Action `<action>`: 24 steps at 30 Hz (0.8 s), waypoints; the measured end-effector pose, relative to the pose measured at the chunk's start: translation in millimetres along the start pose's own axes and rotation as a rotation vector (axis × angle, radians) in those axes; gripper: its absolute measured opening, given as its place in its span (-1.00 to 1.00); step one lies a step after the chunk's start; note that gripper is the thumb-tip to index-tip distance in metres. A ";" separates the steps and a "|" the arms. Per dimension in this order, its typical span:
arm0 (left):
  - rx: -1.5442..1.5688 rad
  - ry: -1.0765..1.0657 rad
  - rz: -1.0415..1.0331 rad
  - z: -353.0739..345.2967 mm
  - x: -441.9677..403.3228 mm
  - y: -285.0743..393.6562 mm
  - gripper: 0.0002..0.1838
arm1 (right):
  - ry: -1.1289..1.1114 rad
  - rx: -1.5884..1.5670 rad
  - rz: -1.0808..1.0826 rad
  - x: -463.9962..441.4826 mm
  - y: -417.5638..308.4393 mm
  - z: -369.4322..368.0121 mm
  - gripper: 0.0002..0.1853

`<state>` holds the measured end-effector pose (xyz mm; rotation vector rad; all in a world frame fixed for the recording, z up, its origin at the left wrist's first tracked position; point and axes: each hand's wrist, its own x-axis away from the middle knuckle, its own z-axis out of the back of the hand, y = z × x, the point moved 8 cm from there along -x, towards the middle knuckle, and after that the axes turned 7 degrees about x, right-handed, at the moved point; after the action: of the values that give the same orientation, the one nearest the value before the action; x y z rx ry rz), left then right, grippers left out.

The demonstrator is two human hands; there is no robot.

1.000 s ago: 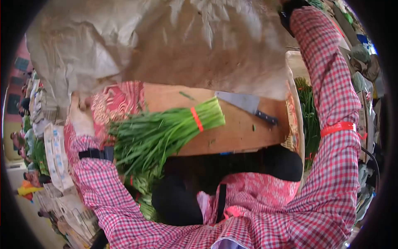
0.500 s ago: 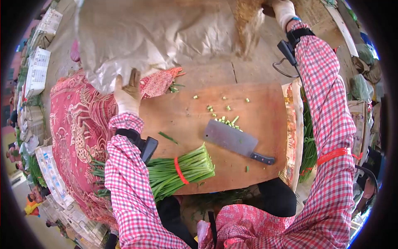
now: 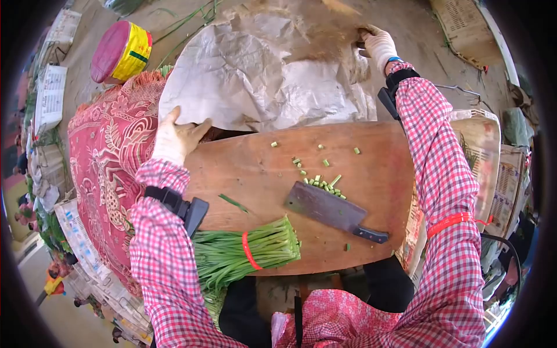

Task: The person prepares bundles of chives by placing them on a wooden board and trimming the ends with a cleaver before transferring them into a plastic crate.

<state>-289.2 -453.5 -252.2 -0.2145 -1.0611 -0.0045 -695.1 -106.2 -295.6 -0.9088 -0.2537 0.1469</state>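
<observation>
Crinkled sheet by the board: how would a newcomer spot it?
Find the big brown wooden board. Past its far edge, between the person's left hand and right hand, spreads the crinkled sheet. It looks shiny and silvery-pale, unlike the patterned red cloth at its left.

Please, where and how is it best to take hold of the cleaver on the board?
Best by the black handle of the cleaver, probably with the right hand, coming from the right and above. The cleaver lies flat on the board; its handle points right and slightly toward the person, while the blade points away to the left, beside cut green pieces.
</observation>
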 end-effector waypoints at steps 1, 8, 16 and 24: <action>0.237 0.142 -0.074 -11.0 9.7 -20.8 -0.31 | -0.044 0.003 -0.055 6.0 1.6 -7.3 -0.72; 2.056 0.823 0.250 37.7 53.3 -45.7 -0.38 | -0.165 -0.013 -0.292 49.1 -11.6 -12.6 -0.68; 0.864 0.430 0.117 20.4 -65.1 -31.6 -0.36 | -0.456 0.819 -0.068 54.1 -6.4 -8.5 -0.71; 0.557 0.295 0.271 -11.1 -57.7 -75.6 -0.33 | -0.206 1.197 0.092 43.1 0.4 10.6 -0.60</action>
<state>-315.9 -535.2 -294.3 0.1466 -0.6992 0.4851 -656.7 -87.8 -283.0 0.2885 -0.2587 0.4203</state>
